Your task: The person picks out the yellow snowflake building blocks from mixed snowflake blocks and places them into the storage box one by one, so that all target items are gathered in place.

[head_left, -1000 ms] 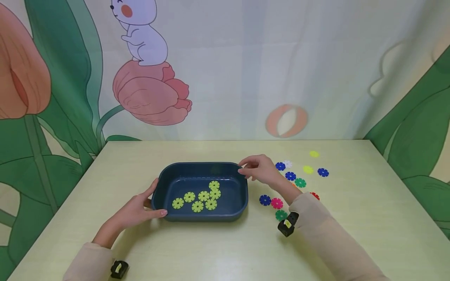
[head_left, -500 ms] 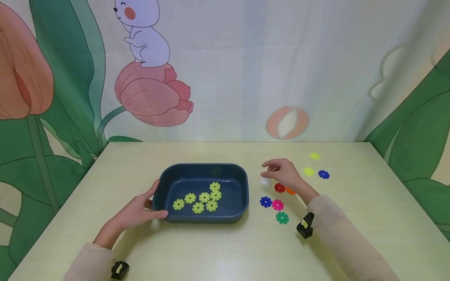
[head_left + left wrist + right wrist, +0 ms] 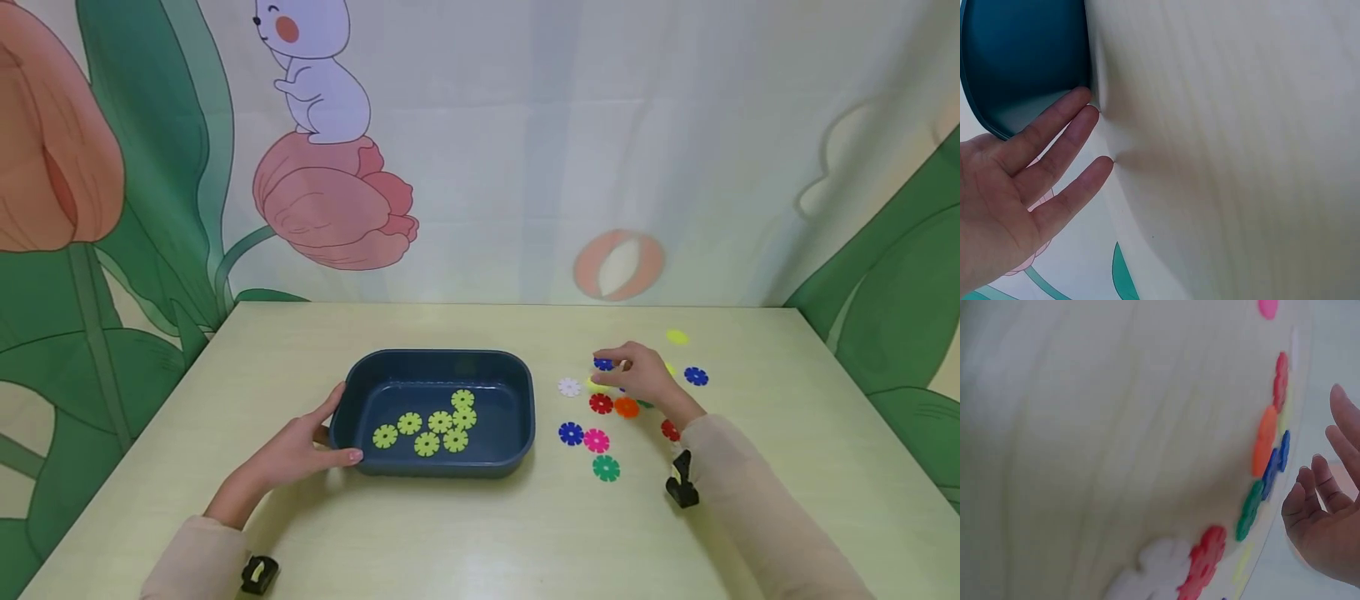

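A dark blue tray (image 3: 525,392) sits mid-table with several yellow-green flower discs (image 3: 438,422) inside. My left hand (image 3: 318,442) rests against its near left corner, fingers straight; in the left wrist view the left hand's (image 3: 1035,175) fingertips touch the tray wall (image 3: 1022,56). My right hand (image 3: 613,375) hovers low over loose coloured discs right of the tray, fingers relaxed, by a blue disc (image 3: 602,363) and a pale yellow disc (image 3: 596,385). In the right wrist view the right hand (image 3: 1325,515) holds nothing above an orange disc (image 3: 1265,440) and a green disc (image 3: 1249,509).
Loose discs lie right of the tray: white (image 3: 569,387), red (image 3: 601,403), orange (image 3: 626,407), blue (image 3: 571,433), pink (image 3: 596,440), green (image 3: 606,468), with yellow (image 3: 677,337) and blue (image 3: 696,377) farther back. A patterned cloth wall closes the table's far edge and sides.
My right hand has moved from the tray's far right corner rightward to above the loose discs. The left hand has stayed at the tray.
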A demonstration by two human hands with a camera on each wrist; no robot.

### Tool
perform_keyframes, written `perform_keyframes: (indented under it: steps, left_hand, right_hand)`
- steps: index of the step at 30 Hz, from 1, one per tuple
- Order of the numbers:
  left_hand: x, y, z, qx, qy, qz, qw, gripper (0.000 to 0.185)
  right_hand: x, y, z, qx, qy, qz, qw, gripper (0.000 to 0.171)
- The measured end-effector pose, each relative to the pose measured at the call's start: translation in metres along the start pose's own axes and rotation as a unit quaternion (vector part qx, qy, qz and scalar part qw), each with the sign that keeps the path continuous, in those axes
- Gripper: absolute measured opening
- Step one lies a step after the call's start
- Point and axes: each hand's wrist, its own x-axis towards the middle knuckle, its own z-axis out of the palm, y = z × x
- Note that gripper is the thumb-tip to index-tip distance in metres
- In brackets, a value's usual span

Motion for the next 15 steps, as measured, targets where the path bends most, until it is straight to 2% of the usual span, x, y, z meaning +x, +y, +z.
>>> perform_keyframes:
  steps: [7, 15]
  left_hand:
    - [0.0, -0.001, 0.0, 0.0, 0.003, 0.003, 1.0, 0.102]
    - [-0.001, -0.001, 0.0, 0.001, 0.004, -0.001, 1.0, 0.102]
  right_hand:
    - [0.004, 0.014, 0.002, -0.031, -0.018, 0.002, 0.999, 0.049]
    - [0.006, 0.015, 0.005, -0.057, -0.031, -0.007, 0.998, 0.046]
